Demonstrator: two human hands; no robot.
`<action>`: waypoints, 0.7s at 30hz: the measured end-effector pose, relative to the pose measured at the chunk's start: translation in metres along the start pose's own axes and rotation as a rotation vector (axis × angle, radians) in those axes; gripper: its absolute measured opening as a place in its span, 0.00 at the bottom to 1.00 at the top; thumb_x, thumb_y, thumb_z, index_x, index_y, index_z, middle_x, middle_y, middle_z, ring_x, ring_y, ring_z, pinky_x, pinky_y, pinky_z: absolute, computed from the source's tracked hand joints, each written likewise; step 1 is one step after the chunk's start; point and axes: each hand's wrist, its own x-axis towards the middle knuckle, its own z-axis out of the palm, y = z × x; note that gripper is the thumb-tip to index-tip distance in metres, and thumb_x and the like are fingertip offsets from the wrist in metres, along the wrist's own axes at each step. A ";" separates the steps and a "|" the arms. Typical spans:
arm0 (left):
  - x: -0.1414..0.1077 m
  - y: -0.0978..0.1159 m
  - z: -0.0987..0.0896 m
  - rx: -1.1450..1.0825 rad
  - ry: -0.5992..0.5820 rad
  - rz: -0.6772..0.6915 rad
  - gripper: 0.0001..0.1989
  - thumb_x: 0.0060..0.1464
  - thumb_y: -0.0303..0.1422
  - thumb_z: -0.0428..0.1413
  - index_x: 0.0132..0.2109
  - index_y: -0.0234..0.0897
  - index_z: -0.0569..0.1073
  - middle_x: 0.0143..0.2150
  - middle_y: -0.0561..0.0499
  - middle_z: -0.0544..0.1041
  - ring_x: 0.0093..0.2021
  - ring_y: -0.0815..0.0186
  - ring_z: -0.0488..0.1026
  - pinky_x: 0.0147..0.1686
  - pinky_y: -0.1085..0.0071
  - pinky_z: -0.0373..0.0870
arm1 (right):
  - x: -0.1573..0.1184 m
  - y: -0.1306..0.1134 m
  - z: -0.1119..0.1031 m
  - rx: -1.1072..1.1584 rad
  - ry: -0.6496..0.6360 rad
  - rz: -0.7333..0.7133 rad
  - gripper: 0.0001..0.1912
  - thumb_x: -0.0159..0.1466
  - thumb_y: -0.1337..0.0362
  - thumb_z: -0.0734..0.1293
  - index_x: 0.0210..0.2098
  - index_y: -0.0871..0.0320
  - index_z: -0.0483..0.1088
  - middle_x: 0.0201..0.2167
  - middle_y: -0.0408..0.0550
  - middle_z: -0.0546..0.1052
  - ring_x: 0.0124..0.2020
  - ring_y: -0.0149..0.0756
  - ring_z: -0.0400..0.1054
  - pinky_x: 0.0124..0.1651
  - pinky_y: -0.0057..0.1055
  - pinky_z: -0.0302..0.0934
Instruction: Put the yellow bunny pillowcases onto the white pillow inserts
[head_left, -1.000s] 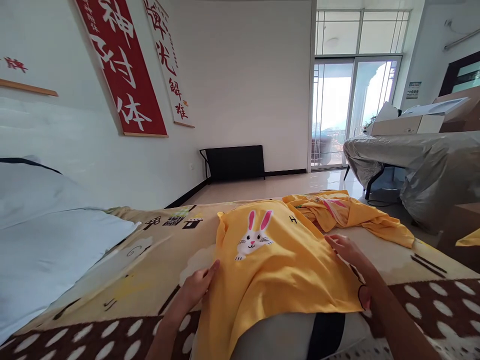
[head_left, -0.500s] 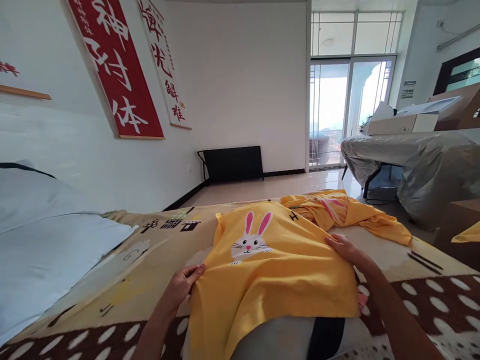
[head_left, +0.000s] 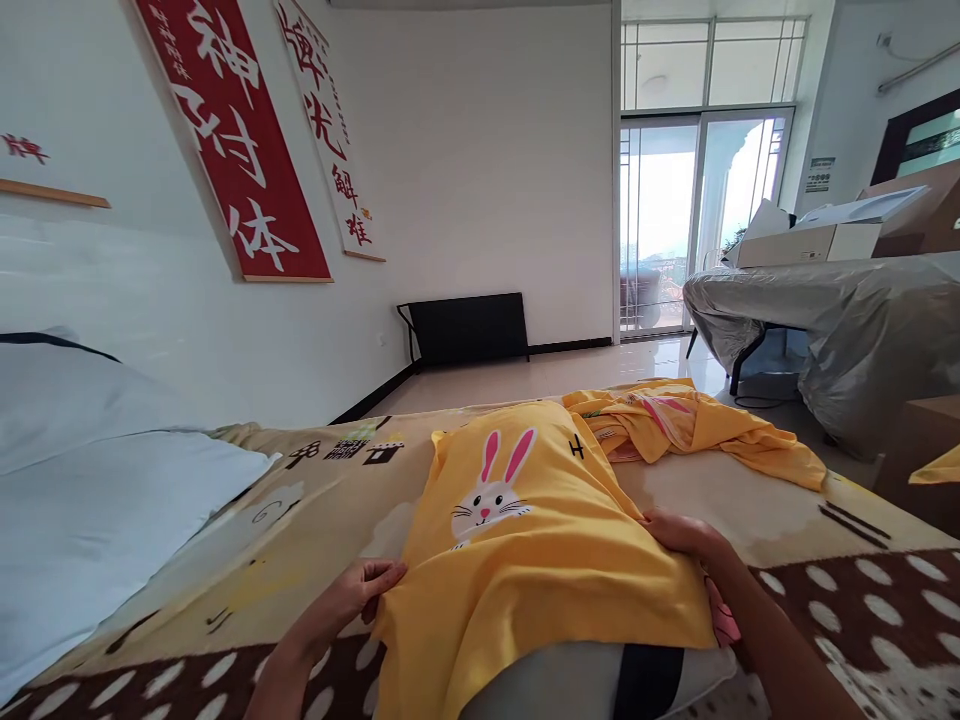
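In front of me lies a yellow pillowcase [head_left: 517,540] with a white rabbit print, drawn partly over a pale pillow [head_left: 551,685] with a black band. The pillow's near end sticks out below the pillowcase's hem. My left hand [head_left: 367,588] is closed, pinching the left edge of the pillowcase between thumb and fingers. On the opposite side, my right hand [head_left: 686,535] grips the right edge; some of its fingertips are hidden by the fabric. Just beyond my right hand, a second yellow rabbit-print cloth [head_left: 697,425] lies crumpled on the bed.
White pillows [head_left: 105,520] fill the left side of the patterned bed cover [head_left: 322,500]. Two dark sticks [head_left: 855,525] show on the cover at right. A plastic-covered table [head_left: 847,300] holding boxes stands beyond. A black folded table [head_left: 472,330] leans at the wall.
Both hands have moved slightly nearer me along the pillowcase's edges, pulling the fabric with them. The rabbit print has shifted left and down, and the pillowcase looks narrower.
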 end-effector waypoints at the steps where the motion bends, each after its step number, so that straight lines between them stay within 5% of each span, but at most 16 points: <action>1: 0.000 -0.001 0.000 0.002 -0.008 0.001 0.25 0.43 0.55 0.55 0.25 0.35 0.65 0.21 0.59 0.56 0.22 0.73 0.50 0.23 0.75 0.48 | 0.000 0.000 0.000 -0.017 -0.017 0.012 0.12 0.55 0.58 0.62 0.28 0.54 0.77 0.27 0.45 0.79 0.30 0.38 0.70 0.34 0.32 0.63; 5: 0.002 0.002 0.000 0.157 0.010 -0.025 0.23 0.45 0.53 0.53 0.25 0.37 0.63 0.21 0.57 0.57 0.22 0.71 0.53 0.24 0.73 0.52 | 0.000 0.000 -0.002 -0.103 -0.067 0.066 0.15 0.58 0.57 0.61 0.31 0.56 0.76 0.32 0.48 0.79 0.34 0.39 0.71 0.37 0.33 0.63; 7: 0.002 0.012 0.002 0.354 0.134 -0.019 0.19 0.45 0.49 0.53 0.26 0.37 0.64 0.25 0.53 0.65 0.28 0.65 0.64 0.30 0.71 0.60 | -0.001 0.000 -0.006 -0.150 -0.043 0.082 0.16 0.59 0.57 0.60 0.36 0.59 0.75 0.37 0.52 0.79 0.38 0.41 0.71 0.42 0.35 0.62; 9: -0.002 0.028 0.008 0.534 0.346 0.032 0.16 0.47 0.44 0.51 0.35 0.35 0.68 0.38 0.43 0.73 0.42 0.55 0.70 0.42 0.65 0.65 | -0.004 -0.005 -0.012 -0.195 0.020 0.087 0.19 0.60 0.58 0.59 0.44 0.62 0.72 0.46 0.57 0.75 0.47 0.45 0.68 0.50 0.38 0.58; 12: -0.020 0.061 0.031 0.597 0.494 0.260 0.23 0.55 0.42 0.45 0.54 0.34 0.63 0.59 0.38 0.65 0.59 0.54 0.62 0.57 0.59 0.58 | -0.015 -0.028 -0.019 -0.236 0.151 -0.002 0.24 0.64 0.56 0.56 0.55 0.60 0.64 0.57 0.58 0.66 0.58 0.47 0.59 0.59 0.45 0.48; 16: -0.050 0.099 0.077 0.663 0.176 0.506 0.33 0.57 0.49 0.46 0.66 0.45 0.49 0.69 0.48 0.50 0.68 0.57 0.45 0.65 0.57 0.46 | -0.035 -0.075 -0.012 -0.165 0.184 -0.306 0.29 0.67 0.47 0.50 0.64 0.50 0.52 0.66 0.48 0.53 0.66 0.40 0.44 0.65 0.42 0.40; 19: -0.057 0.109 0.106 0.750 -0.116 0.367 0.46 0.46 0.51 0.57 0.67 0.45 0.47 0.69 0.48 0.49 0.69 0.54 0.42 0.65 0.55 0.44 | -0.042 -0.096 0.008 -0.177 -0.028 -0.365 0.33 0.65 0.43 0.51 0.67 0.46 0.44 0.69 0.44 0.45 0.69 0.41 0.35 0.67 0.45 0.33; 21: -0.054 0.109 0.117 0.812 -0.200 0.261 0.49 0.40 0.46 0.62 0.67 0.40 0.52 0.68 0.45 0.53 0.68 0.52 0.46 0.65 0.55 0.46 | -0.040 -0.099 0.021 -0.226 -0.145 -0.350 0.35 0.64 0.42 0.51 0.67 0.47 0.44 0.69 0.46 0.43 0.69 0.43 0.33 0.66 0.48 0.31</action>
